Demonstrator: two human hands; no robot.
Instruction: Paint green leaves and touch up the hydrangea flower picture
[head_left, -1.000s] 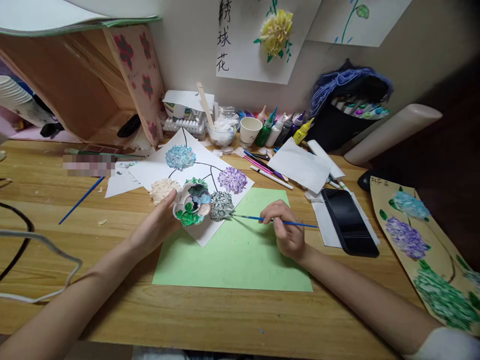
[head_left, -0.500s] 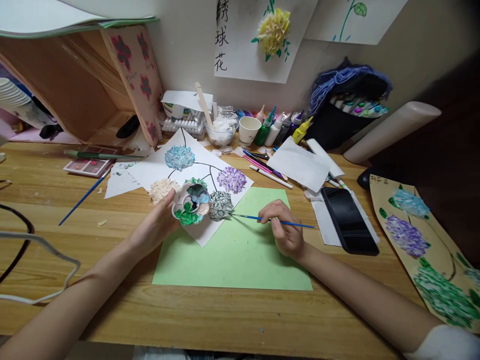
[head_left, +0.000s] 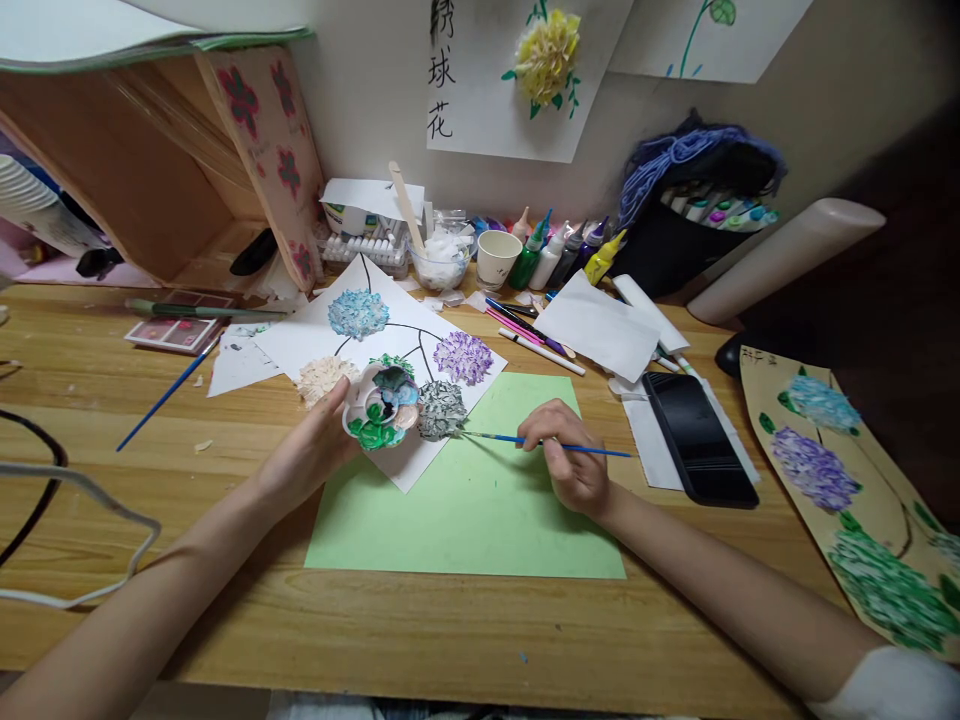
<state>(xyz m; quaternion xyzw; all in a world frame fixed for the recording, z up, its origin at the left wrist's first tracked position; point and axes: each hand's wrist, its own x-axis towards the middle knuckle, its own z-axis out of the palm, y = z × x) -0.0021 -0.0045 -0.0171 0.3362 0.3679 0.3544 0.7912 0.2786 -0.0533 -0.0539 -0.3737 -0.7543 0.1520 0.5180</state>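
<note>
My left hand [head_left: 319, 435] is closed on the edge of a flower-shaped paint palette [head_left: 381, 406] smeared with green, black, blue and peach paint. Between the fingers of my right hand [head_left: 566, 455] is a thin blue paintbrush [head_left: 551, 443], its tip at the right edge of a black-and-grey textured flower [head_left: 441, 409]. That flower sits on a white sheet [head_left: 296, 345], along with a blue flower [head_left: 358, 313], a purple flower [head_left: 463, 357] and a cream flower [head_left: 322, 381], joined by dark painted stems. The palette hides part of a green flower [head_left: 394, 364]. Under the sheet lies green paper [head_left: 465, 540].
At the back stand a paper cup [head_left: 498, 260], several paint bottles [head_left: 550, 262] and a bowl of white tissue [head_left: 442, 262]. A phone [head_left: 700, 438] rests at right, near a finished flower painting [head_left: 847, 500]. Another blue brush [head_left: 166, 400] and a white cable [head_left: 112, 498] are at left.
Hardly anything differs. The brush in my right hand stays at the grey flower's edge, and the palette keeps its place. The view has shifted very slightly.
</note>
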